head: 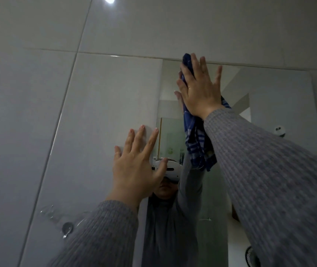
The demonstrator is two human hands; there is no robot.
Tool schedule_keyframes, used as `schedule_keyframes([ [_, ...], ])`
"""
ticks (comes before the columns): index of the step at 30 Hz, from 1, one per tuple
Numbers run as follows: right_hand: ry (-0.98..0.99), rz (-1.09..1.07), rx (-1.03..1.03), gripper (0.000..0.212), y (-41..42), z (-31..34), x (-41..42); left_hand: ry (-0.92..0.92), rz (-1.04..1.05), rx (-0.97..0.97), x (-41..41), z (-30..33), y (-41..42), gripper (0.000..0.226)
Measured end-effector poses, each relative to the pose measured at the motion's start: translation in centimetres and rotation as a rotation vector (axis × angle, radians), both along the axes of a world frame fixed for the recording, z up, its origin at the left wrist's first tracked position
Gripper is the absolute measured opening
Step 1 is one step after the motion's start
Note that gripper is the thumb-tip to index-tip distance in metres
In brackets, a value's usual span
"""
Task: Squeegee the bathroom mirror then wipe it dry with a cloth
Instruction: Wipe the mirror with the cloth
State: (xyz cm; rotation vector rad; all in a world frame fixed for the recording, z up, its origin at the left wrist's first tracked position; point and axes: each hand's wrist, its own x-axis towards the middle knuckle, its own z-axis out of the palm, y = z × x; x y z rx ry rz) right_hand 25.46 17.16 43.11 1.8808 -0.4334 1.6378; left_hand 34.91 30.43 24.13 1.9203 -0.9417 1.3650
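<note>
Up high, right hand (202, 93) flat on blue cloth (196, 143) against mirror (269, 105)

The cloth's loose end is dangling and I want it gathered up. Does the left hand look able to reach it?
Probably yes. The left hand lies open on the wall tile beside the mirror, holding nothing; the cloth hangs just right of it, only bare glass between.

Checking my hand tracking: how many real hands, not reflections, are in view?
2. The right hand presses the blue cloth flat against the mirror near its top edge; the left hand lies open on the wall tile at the mirror's left edge. None seems hidden.
</note>
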Motion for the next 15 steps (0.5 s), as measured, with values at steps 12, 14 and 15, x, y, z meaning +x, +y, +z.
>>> schedule_keyframes([
  [12, -0.101, -0.029, 0.18, 0.062, -9.2, -1.7, -8.0, -0.107, 0.031, 0.026, -4.9, 3.2, -3.3, 0.084],
  [14, -0.117, -0.035, 0.213, 0.06, -11.1, -2.1, -9.5, -0.091, 0.022, 0.043, -5.1, 3.0, -4.1, 0.087],
  [15, -0.123, -0.04, 0.229, 0.06, -12.1, -2.2, -10.3, -0.087, 0.014, 0.044, -5.1, 2.9, -4.3, 0.088],
])
